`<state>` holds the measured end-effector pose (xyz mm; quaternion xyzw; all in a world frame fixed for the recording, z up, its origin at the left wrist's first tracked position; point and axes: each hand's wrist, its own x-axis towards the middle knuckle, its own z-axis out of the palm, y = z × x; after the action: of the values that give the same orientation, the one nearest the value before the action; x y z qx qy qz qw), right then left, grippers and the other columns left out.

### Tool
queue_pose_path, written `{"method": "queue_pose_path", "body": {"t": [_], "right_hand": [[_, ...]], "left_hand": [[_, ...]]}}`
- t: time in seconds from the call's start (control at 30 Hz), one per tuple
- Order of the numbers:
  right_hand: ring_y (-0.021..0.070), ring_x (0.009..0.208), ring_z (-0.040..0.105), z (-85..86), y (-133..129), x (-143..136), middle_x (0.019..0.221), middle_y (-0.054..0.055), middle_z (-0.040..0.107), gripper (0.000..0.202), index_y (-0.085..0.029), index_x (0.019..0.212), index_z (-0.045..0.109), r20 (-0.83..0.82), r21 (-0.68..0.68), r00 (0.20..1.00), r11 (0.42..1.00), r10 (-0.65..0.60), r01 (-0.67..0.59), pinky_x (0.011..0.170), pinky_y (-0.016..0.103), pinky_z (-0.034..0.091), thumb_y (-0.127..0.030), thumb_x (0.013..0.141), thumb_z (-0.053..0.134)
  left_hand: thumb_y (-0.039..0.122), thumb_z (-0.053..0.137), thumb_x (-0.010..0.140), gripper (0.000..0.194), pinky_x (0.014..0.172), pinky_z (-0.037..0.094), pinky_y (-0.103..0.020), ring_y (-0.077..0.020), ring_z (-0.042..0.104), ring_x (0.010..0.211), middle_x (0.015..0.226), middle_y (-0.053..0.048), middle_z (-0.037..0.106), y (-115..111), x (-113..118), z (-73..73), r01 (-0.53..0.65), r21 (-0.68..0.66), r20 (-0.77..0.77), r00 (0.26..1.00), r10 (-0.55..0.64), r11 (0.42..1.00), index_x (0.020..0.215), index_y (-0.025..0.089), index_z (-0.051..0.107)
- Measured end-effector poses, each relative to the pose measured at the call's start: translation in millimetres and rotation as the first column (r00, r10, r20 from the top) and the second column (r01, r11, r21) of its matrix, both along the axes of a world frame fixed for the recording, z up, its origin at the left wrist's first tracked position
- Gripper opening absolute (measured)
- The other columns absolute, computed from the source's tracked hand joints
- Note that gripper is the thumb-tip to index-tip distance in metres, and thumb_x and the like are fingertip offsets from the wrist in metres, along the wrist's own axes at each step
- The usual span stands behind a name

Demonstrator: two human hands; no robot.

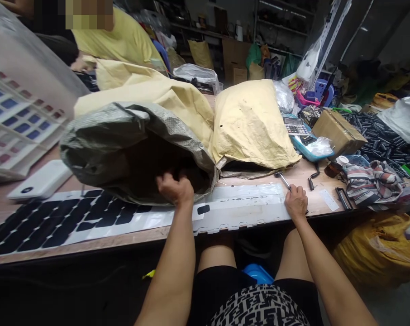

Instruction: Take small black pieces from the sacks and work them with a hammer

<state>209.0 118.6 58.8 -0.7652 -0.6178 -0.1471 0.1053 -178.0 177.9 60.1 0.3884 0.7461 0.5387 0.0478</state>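
**Left hand (pixel 174 186) in the mouth of an open cream sack (pixel 101 151), right hand (pixel 296 201) around a metal-shafted tool (pixel 285 182)**

Our left hand reaches into the lower right of the sack's mouth, fingers curled; we cannot tell whether they grip anything, for the inside is dark. The sack lies on its side, its grey woven lining folded out and its opening toward us.

Our right hand is closed around the tool, whose shaft points to eleven o'clock and ends in a dark head. That hand is at the right end of a pale flat board (pixel 240 206) on the wood-look tabletop (pixel 317 197).

From our left hand, a second cream sack (pixel 249 122) lies at two o'clock, touching the first. Between eight and nine o'clock runs a strip of dark, solar-cell-like squares (pixel 55 219); at nine, a white slab-shaped device (pixel 40 180); beyond it, a white plastic basket (pixel 21 115).

From our right hand, a calculator (pixel 296 128) sits at twelve o'clock, a blue tray (pixel 312 155) and a cardboard box (pixel 340 132) at one. At two come a white-capped dark bottle (pixel 333 168) and, farther off, a heap of black ribbed pieces (pixel 374 136); near three, a striped cloth (pixel 373 181). A yellow sack (pixel 374 253) bulges below the table at four.

Toward eleven o'clock, behind the open sack, is a co-worker in a yellow top (pixel 130 43).
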Motion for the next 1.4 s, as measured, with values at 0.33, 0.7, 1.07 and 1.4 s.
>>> {"method": "queue_pose_path", "body": {"t": [0.33, 0.7, 1.07, 1.4], "right_hand": [[0.0238, 0.095, 0.049, -3.6, 0.3, 1.7, 0.104, 0.010, 0.057, 0.028, -0.020, 0.122, 0.060, -0.006, 0.010, 1.000, 1.000, 0.005, -0.005, 0.072, 0.032, 0.033, -0.025, 0.098, 0.045], [0.0247, 0.099, 0.050, -2.8, -1.3, 1.9, 0.109, 0.011, 0.058, 0.031, -0.020, 0.125, 0.060, -0.037, -0.032, 0.999, 0.999, 0.004, -0.005, 0.076, 0.032, 0.036, -0.025, 0.100, 0.043], [0.0227, 0.102, 0.063, 19.0, -44.6, 7.8, 0.114, 0.012, 0.069, 0.040, -0.017, 0.125, 0.067, -0.628, 0.057, 0.773, 0.996, 0.092, -0.071, 0.088, 0.033, 0.049, -0.031, 0.096, 0.044], [0.0224, 0.108, 0.069, 22.7, -117.1, -27.3, 0.115, 0.010, 0.074, 0.036, -0.021, 0.119, 0.072, -0.728, 0.145, 0.624, 0.953, 0.284, -0.265, 0.100, 0.038, 0.053, -0.035, 0.096, 0.048]], "left_hand": [[0.026, 0.061, 0.094, 0.017, 0.083, 0.051, -0.035, -0.0225, 0.060, 0.091, 0.096, -0.004, 0.070, -79.6, 161.7, -13.4, 0.766, -0.164, -0.295, 0.563, -0.772, 0.621, 0.107, 0.021, 0.071], [0.015, 0.072, 0.079, 0.021, 0.086, 0.051, -0.034, -0.0209, 0.060, 0.093, 0.093, -0.003, 0.062, -62.9, 167.4, -37.8, 0.793, -0.158, -0.061, 0.586, -0.808, 0.588, 0.100, 0.021, 0.070], [0.016, 0.070, 0.079, 0.018, 0.083, 0.049, -0.033, -0.0197, 0.060, 0.092, 0.091, -0.002, 0.061, -56.1, 170.2, -35.0, 0.789, -0.187, 0.029, 0.601, -0.799, 0.586, 0.095, 0.022, 0.073], [0.016, 0.071, 0.078, 0.018, 0.084, 0.049, -0.033, -0.0199, 0.060, 0.094, 0.091, -0.002, 0.062, -56.2, 171.4, -33.8, 0.781, -0.214, 0.054, 0.610, -0.791, 0.588, 0.094, 0.024, 0.074]]}}
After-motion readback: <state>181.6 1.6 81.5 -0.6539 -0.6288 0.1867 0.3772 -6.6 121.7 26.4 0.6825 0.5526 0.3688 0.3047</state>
